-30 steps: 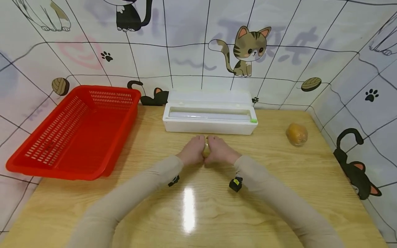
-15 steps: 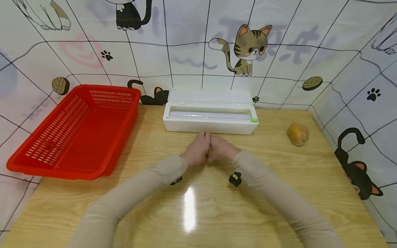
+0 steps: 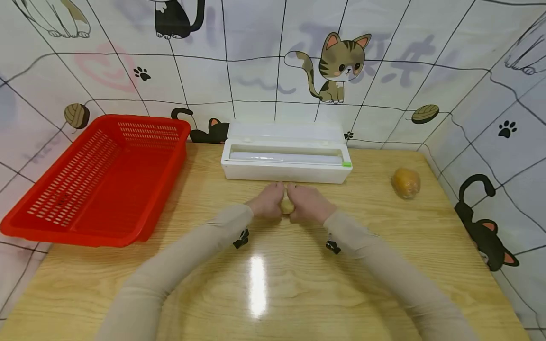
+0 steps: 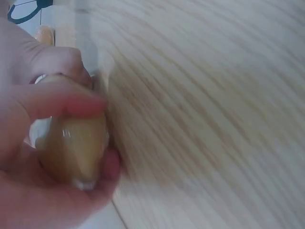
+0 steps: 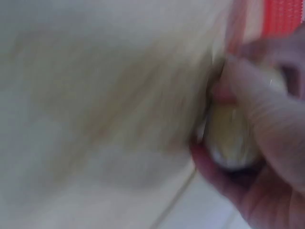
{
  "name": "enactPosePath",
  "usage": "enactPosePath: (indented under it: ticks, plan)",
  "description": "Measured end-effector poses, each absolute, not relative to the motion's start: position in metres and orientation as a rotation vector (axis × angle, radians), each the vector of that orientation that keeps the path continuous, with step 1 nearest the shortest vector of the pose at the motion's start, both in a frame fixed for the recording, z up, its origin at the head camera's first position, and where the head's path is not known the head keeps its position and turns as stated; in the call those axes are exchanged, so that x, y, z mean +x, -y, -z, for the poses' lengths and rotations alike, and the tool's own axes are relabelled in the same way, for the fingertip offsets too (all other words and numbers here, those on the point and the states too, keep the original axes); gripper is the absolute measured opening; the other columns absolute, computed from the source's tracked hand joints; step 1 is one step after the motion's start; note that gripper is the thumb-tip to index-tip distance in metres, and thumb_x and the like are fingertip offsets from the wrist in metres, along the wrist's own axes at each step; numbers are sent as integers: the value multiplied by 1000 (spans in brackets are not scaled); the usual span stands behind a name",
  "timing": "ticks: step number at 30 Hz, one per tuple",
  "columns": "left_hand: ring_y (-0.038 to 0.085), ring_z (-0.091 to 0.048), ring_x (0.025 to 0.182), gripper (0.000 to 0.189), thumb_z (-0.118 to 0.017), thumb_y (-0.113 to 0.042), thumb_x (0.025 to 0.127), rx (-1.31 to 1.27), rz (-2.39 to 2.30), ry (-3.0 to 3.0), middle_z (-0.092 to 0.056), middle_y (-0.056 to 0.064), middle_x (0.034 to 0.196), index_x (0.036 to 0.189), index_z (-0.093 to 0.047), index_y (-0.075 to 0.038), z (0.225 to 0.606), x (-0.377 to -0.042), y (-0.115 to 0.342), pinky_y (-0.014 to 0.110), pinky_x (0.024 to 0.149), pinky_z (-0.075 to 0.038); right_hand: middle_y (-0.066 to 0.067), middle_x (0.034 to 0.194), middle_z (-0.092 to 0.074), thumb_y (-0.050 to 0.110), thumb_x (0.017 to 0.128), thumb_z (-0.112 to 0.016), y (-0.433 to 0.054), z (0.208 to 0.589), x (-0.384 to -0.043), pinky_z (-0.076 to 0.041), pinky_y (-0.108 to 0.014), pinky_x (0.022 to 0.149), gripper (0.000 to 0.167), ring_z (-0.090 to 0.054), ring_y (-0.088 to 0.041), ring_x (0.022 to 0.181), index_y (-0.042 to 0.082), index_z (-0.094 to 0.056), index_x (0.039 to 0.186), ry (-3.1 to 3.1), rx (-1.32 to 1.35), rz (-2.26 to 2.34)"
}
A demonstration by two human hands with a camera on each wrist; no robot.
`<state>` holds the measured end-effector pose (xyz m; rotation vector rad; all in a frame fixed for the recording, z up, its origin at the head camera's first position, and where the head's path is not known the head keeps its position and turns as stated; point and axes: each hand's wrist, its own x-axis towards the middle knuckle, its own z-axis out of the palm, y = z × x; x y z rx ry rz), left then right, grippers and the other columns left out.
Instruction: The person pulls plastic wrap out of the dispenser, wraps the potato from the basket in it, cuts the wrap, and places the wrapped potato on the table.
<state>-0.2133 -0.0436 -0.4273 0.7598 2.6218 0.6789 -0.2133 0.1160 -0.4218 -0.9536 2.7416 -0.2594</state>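
Both hands meet just in front of the white cling film box, around a pale yellow, rounded piece of produce (image 3: 287,205) wrapped in clear film. My left hand (image 3: 269,201) grips it from the left; the left wrist view shows the thumb across the shiny wrapped surface (image 4: 78,143) and fingers curled beneath. From the other side my right hand (image 3: 310,203) holds it, with thumb and fingers round the produce (image 5: 231,131) in the right wrist view. Much of it is hidden by the fingers. The wooden table lies close under it.
Behind the hands stands the open cling film box (image 3: 286,173), with a roll (image 3: 290,158) inside and a green slider at its right end. A red plastic basket (image 3: 145,222) sits at left. An orange, film-wrapped round fruit (image 3: 405,183) rests at right.
The hands closed together over the produce half a second ago and now sit slightly apart, showing it between them. The box, basket and orange fruit keep their places.
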Motion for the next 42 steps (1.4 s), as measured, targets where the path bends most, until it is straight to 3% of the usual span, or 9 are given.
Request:
enactPosePath:
  ticks: [6, 13, 18, 24, 29, 33, 36, 39, 42]
  plan:
    - [34, -49, 115, 77, -76, 7, 70, 817, -851, -2564, -48, 25, 126, 135, -36, 12, 433, -216, 60, 41, 102, -39, -17, 105, -53, 4, 70, -79, -126, 411, -222, -52, -37, 82, 63, -59, -27, 90, -9, -42, 120, -2645, -1107, 101]
    - [31, -56, 98, 57, -80, -4, 73, 683, -748, -2727, -58, 19, 107, 122, -53, 5, 429, -204, 56, 43, 88, -47, -19, 107, -52, 0, 70, -79, -122, 413, -215, -50, -39, 86, 61, -59, -29, 93, -8, -44, 120, -2690, -990, 156]
    - [28, -60, 76, 20, -67, 10, 70, 619, -668, -2841, -59, 11, 77, 87, -58, 3, 420, -194, 45, 39, 71, -52, -26, 92, -56, -7, 71, -71, -107, 421, -198, -54, -47, 72, 44, -60, -39, 83, -11, -46, 106, -2897, -760, 269]
    - [27, -57, 69, 18, -65, 11, 67, 583, -635, -2879, -53, 7, 69, 76, -54, 0, 414, -192, 44, 40, 66, -51, -22, 74, -53, -8, 76, -65, -90, 425, -189, -53, -43, 54, 24, -59, -36, 65, -9, -47, 91, -3062, -651, 248]
    - [27, -58, 74, 24, -72, 8, 67, 606, -617, -2833, -56, 9, 75, 82, -54, 1, 416, -195, 48, 39, 71, -51, -21, 77, -53, -5, 74, -69, -89, 421, -191, -52, -43, 54, 31, -59, -35, 68, -4, -45, 93, -3010, -602, 261]
    - [28, -59, 83, 31, -72, 8, 70, 638, -640, -2740, -59, 12, 86, 96, -56, 5, 417, -203, 50, 39, 78, -50, -24, 100, -54, 16, 68, -83, -91, 411, -194, -51, -51, 69, 62, -56, -41, 91, -4, -45, 113, -2890, -531, 161]
    - [29, -58, 98, 53, -71, 7, 74, 635, -783, -2615, -61, 17, 106, 122, -50, 7, 421, -210, 57, 38, 87, -48, -24, 115, -51, 35, 67, -86, -94, 407, -195, -48, -53, 78, 84, -51, -41, 104, -5, -43, 127, -2835, -553, 170]
    - [32, -52, 116, 70, -67, 4, 80, 580, -966, -2483, -52, 22, 129, 142, -35, 5, 422, -215, 70, 39, 98, -42, -21, 117, -54, 43, 73, -81, -103, 412, -195, -51, -48, 77, 86, -56, -35, 101, -5, -42, 133, -2824, -580, 341]
    - [35, -41, 129, 65, -60, -2, 87, 518, -1061, -2426, -41, 23, 142, 145, -32, 4, 417, -217, 88, 43, 105, -35, -17, 112, -59, 40, 74, -81, -120, 417, -193, -52, -44, 73, 81, -59, -30, 94, -3, -43, 132, -2817, -544, 540]
